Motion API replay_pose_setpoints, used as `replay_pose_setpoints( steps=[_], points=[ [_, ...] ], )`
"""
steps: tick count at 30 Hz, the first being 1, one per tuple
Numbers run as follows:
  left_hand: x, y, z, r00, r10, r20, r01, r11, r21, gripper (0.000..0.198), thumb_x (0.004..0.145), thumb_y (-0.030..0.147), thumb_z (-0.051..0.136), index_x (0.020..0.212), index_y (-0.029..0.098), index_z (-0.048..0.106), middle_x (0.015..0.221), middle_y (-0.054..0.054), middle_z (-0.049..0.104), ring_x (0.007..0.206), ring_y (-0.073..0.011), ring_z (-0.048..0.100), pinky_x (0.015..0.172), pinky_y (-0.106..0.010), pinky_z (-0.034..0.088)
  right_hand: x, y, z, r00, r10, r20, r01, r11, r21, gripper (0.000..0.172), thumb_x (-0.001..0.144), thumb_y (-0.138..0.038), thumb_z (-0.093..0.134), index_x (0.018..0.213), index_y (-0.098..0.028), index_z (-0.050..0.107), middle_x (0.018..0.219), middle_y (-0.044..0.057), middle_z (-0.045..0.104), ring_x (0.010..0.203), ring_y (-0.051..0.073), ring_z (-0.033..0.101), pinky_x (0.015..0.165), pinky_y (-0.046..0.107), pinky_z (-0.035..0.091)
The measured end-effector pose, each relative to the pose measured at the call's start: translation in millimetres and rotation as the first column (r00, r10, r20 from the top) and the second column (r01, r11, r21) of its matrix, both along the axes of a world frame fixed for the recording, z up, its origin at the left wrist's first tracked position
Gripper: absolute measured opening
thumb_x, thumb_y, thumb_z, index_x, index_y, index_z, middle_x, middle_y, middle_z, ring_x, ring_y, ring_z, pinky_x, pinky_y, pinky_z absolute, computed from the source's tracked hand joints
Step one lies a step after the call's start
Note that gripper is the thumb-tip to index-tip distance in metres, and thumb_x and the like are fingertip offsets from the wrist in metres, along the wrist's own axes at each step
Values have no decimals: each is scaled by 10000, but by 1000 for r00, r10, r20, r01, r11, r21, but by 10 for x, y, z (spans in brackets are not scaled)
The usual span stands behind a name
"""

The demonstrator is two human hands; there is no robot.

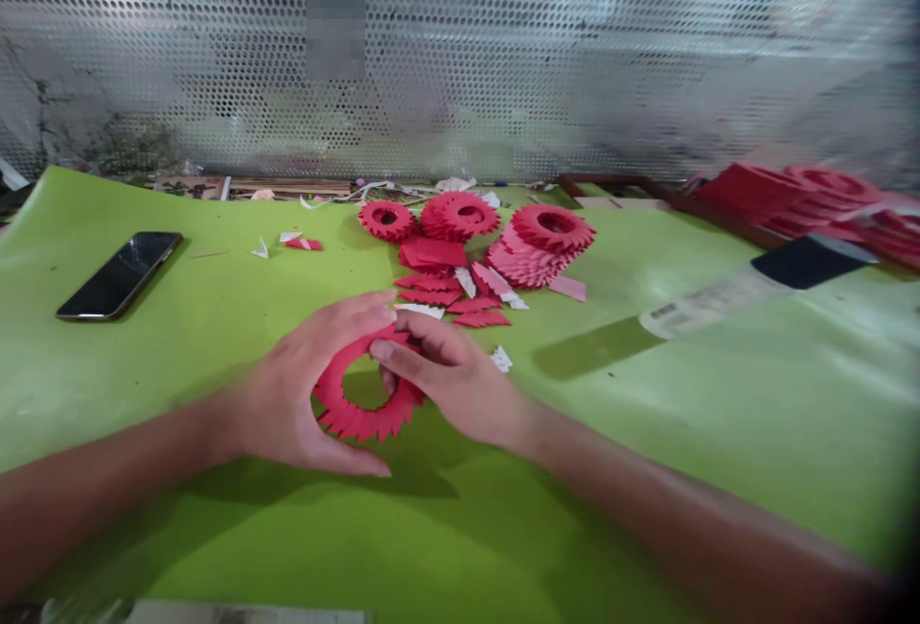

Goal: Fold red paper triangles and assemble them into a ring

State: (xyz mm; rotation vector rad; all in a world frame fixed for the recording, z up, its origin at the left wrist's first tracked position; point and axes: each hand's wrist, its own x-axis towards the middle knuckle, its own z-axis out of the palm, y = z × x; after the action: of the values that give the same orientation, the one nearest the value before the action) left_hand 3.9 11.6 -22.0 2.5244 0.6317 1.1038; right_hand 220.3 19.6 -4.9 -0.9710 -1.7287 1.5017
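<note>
Between my hands is a red folded-paper ring (366, 423) with a jagged, toothed outer edge. My left hand (309, 384) curves round its left side, fingers along the top and thumb stretched out below. With thumb and fingers, my right hand (460, 375) pinches the ring at its upper right; some of those fingertips are behind the paper. Just beyond lie loose red folded-paper pieces (431, 288) and a few white ones. Behind them stand finished-looking rings: a small red one (386, 219), a red stack (460, 216) and a pink stack with a red top (542, 245).
A black phone (121, 276) lies at the left. To the right is a clear bottle with a black cap (812, 260). A tray (747, 221) of red paper pieces sits at the far right. Scraps line the back edge below a perforated metal panel (460, 58).
</note>
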Motion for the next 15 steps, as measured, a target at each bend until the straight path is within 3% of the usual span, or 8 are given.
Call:
replay_pose_setpoints(
  steps=[8,12,15],
  points=[
    [108,-38,6,998,68,-18,-68,998,6,946,764,361,894,1539,247,362,1384,-142,631,1274,-335,634,1091,-494,570,-137,-78,-88,993,-39,-114,29,996,-81,283,990,-500,592,1015,-220,555,740,-40,573,661,127,570,599,262,479],
    [101,-32,-17,987,144,74,-148,987,56,862,810,428,843,1521,273,381,1398,-118,602,1286,-368,608,1102,-548,553,-132,-25,-87,978,-98,-184,75,989,-131,359,920,-553,672,1037,-221,601,776,-27,616,678,126,575,628,267,482],
    [59,-19,-20,980,188,69,-192,980,49,933,788,541,843,1537,278,351,1409,-130,589,1288,-407,605,1110,-590,533,-110,9,-61,981,-93,-172,71,989,-130,399,898,-604,679,905,-208,628,788,-6,631,676,124,577,644,273,493]
  ],
)
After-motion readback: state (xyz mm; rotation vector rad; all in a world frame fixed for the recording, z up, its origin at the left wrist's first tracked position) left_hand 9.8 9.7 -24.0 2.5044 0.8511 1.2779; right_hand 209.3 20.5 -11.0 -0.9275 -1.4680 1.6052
